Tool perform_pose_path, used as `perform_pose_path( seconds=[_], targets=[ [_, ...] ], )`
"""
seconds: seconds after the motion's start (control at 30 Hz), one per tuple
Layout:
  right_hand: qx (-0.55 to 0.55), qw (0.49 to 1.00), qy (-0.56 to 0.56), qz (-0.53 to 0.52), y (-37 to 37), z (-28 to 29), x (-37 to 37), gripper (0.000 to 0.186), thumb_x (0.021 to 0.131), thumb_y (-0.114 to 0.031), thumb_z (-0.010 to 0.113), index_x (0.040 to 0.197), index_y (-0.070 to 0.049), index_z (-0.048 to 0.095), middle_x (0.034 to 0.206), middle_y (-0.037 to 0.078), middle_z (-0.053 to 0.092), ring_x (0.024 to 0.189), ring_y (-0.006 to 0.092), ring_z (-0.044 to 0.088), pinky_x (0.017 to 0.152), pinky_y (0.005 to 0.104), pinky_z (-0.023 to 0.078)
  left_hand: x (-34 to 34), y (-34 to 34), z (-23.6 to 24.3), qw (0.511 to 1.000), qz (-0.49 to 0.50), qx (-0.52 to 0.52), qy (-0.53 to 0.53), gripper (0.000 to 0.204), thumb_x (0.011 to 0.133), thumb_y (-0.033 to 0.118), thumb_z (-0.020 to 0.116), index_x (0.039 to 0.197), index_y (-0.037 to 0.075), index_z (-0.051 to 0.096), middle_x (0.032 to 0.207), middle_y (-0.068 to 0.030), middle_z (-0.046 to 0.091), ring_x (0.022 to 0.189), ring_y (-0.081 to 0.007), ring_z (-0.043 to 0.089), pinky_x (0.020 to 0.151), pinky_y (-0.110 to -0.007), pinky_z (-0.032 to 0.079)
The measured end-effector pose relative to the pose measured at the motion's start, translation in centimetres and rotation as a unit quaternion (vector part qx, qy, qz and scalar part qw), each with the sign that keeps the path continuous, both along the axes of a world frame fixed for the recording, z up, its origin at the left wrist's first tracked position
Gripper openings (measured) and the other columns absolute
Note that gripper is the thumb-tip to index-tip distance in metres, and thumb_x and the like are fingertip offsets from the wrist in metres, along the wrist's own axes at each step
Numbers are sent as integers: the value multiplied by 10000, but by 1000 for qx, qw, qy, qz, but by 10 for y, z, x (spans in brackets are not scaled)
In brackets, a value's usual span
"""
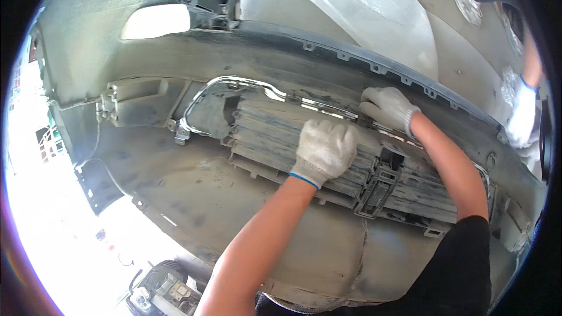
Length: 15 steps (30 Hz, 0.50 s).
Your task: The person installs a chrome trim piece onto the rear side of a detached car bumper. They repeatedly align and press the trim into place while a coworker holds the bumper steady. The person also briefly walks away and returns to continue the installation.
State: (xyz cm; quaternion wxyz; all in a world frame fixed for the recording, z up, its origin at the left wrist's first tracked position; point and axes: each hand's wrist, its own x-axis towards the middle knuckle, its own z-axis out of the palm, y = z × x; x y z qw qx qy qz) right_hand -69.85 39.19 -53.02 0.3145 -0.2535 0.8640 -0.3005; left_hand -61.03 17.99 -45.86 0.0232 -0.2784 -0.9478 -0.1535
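Hands: left hand [328,149] curled over the slatted grille [275,134], seemingly bracing it; right hand [391,108] half-curled by chrome trim [331,110]; I can't tell either's grip.
Grille: within bumper shell [175,169], apparently cradled.
Plastic wrap [351,0]: beyond, perhaps padding.

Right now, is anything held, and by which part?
Cannot tell: left hand curls over the grille, right hand by the chrome trim; any grip hidden.

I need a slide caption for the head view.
Inside a dusty car bumper, gloved left hand at gray slats, gloved right hand by shiny trim.
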Motion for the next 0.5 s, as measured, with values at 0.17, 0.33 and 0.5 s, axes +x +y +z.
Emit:
perform_pose_path(
  seconds=[0.17,0.33,0.5],
  targets=[
    [-270,917,79,-284,-24,87,54,141,901,-6,627,1039,-7,595,892,181,668,788,363,675,722,378,541,1,1,4,1000,11,7,-19,187,697,210,711,761,144,548,643,-38,599,594,-264,600,555,-437,432],
    [-202,930,185,-244,-20,97,71,204,860,7,626,1050,-53,586,868,150,630,763,351,660,692,427,530,-1,4,7,999,14,-5,-32,171,713,220,709,802,129,596,672,-55,631,646,-273,645,597,-442,476],
    [-192,935,244,-173,-28,104,70,269,835,-39,656,1087,-59,566,827,121,603,738,331,631,663,440,511,-3,2,8,999,25,-6,-40,149,751,224,694,816,114,617,695,-66,658,676,-299,663,641,-458,499]
  ],
)
